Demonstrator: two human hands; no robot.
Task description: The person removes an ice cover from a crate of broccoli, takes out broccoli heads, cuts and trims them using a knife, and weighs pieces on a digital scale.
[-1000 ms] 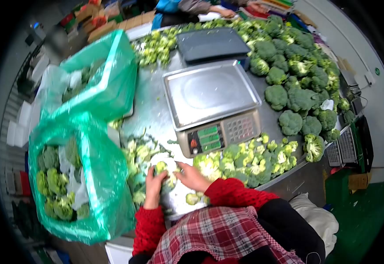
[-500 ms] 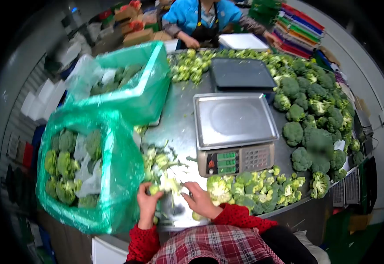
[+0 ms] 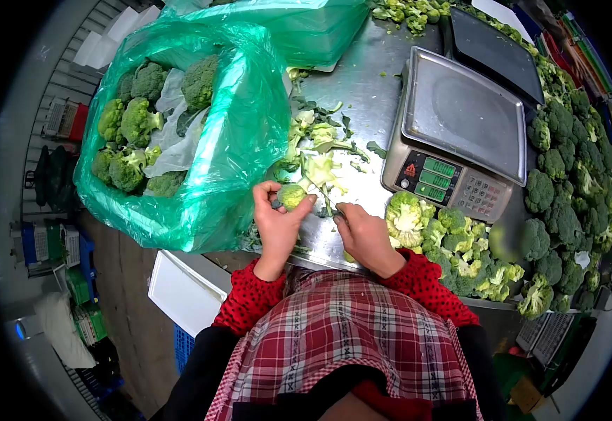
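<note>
My left hand (image 3: 278, 223) is curled around a small green broccoli floret (image 3: 292, 196), holding it between thumb and fingers. Close by on the right, my right hand (image 3: 368, 237) is closed in a pinch; a small dark thing at its fingertips is too small to name. Just beyond both hands, a pale trimmed broccoli stalk (image 3: 320, 170) lies among leaf and stem scraps on the steel table (image 3: 369, 70). Cut broccoli florets (image 3: 460, 245) are heaped beside my right hand, with a larger broccoli head (image 3: 408, 217) at the near end of the heap.
A crate lined with green plastic (image 3: 243, 105) stands at the left with broccoli heads inside; another green-lined crate (image 3: 313, 31) is behind it. A weighing scale (image 3: 460, 119) sits right of centre, a second dark scale (image 3: 495, 52) behind. Broccoli heads (image 3: 566, 189) cover the right side.
The view has tilted down and swung left, so the co-worker across the table is out of sight. My hands remain close together at the floret and the scraps.
</note>
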